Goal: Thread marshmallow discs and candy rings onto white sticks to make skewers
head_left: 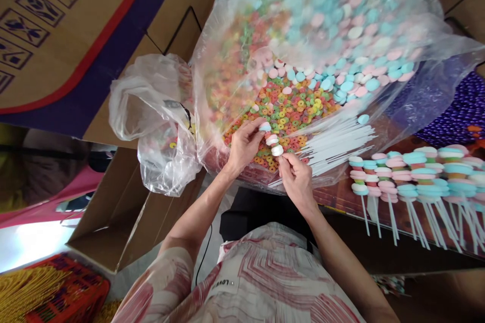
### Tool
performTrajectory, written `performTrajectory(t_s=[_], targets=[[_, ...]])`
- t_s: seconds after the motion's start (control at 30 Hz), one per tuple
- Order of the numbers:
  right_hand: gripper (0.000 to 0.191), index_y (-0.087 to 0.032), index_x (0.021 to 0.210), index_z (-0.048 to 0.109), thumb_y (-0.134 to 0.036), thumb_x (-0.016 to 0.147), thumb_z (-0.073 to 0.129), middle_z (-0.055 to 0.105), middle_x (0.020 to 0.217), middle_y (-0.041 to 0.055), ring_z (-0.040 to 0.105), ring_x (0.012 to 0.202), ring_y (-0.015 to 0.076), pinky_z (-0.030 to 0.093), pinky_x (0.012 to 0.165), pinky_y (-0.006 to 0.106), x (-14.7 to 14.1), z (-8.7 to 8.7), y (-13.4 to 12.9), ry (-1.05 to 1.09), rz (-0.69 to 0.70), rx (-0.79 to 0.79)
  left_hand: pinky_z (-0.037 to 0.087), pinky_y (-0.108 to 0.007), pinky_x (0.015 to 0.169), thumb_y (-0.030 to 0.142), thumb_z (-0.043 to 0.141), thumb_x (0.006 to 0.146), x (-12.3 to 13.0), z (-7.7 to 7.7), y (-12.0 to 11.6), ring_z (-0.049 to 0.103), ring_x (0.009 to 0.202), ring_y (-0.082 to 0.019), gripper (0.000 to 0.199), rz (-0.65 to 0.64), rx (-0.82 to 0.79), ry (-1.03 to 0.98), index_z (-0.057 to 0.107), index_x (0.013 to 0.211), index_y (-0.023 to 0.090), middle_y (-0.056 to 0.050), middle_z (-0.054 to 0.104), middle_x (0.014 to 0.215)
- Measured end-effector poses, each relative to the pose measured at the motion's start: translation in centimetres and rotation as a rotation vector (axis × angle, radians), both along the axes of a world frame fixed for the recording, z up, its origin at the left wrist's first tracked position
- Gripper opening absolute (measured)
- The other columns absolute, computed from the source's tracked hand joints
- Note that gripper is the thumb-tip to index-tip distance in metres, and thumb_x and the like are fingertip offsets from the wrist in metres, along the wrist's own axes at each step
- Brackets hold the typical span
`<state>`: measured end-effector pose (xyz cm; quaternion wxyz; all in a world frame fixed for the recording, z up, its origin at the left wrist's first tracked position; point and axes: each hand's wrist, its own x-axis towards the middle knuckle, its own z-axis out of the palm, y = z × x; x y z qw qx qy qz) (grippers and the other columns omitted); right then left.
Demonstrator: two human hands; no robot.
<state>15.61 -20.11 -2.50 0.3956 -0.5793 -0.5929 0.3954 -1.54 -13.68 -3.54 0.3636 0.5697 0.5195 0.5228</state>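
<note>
Between my hands is a stick strung with pink, white and blue discs and small rings [272, 140]. My right hand [295, 177] pinches its lower end. At the top, the fingers of my left hand [245, 145] close on a pale blue and white disc [264, 126]. Under and beyond my hands lie many small coloured rings [280, 105] in a large clear plastic bag [212, 50]. Pink, blue and white discs [348, 80] spread behind them. White sticks [337, 146] lie in a bundle right of my hands.
Finished-looking filled sticks [417, 176] line the table's right edge, their bare ends overhanging. Purple beads [450, 110] sit behind them. A smaller plastic bag [162, 156] and a large carton [91, 19] stand left. An orange crate [71, 287] is at lower left.
</note>
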Motion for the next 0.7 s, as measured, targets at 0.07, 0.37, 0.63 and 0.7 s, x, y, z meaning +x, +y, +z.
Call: performTrajectory(t_s=[0.07,0.37,0.63,0.7], targets=[[0.027,-0.022,0.079,0.060,-0.040,0.097,0.052,0.047,0.057,-0.0045,0.044,0.050,0.0114,0.033,0.052,0.026,0.0,0.0,0.0,0.001,-0.006,-0.022,0.058,-0.033,0.098,0.022,0.065,0.093,-0.3,0.0,-0.1,0.072,0.107,-0.019,0.029,-0.017,0.033,0.080,0.075,0.120,0.021,-0.007,0.076,0.117],[0.026,-0.022,0.078,0.060,-0.039,0.097,0.051,0.047,0.056,-0.0048,0.043,0.051,0.0118,0.032,0.052,0.026,-0.2,0.3,0.1,0.011,-0.012,-0.035,0.056,-0.036,0.106,0.030,0.063,0.098,-0.7,0.5,-0.3,0.070,0.118,-0.022,0.028,-0.069,0.013,0.111,0.074,0.122,0.021,-0.008,0.076,0.126],[0.026,-0.023,0.078,0.058,-0.038,0.098,0.050,0.047,0.056,-0.0046,0.044,0.052,0.0122,0.032,0.052,0.026,-1.0,0.1,-0.2,0.004,-0.029,-0.018,0.058,-0.033,0.097,0.038,0.065,0.099,0.2,-0.2,-0.6,0.073,0.106,-0.019,0.026,0.015,0.037,0.095,0.075,0.118,0.022,-0.007,0.077,0.115],[0.026,-0.023,0.079,0.057,-0.038,0.098,0.049,0.047,0.057,-0.0049,0.044,0.051,0.0118,0.032,0.052,0.026,-1.2,-0.1,-0.2,0.007,-0.035,-0.014,0.058,-0.032,0.096,0.037,0.064,0.100,0.3,-0.2,-0.8,0.073,0.105,-0.019,0.025,0.035,0.082,0.150,0.076,0.117,0.024,-0.006,0.077,0.114]])
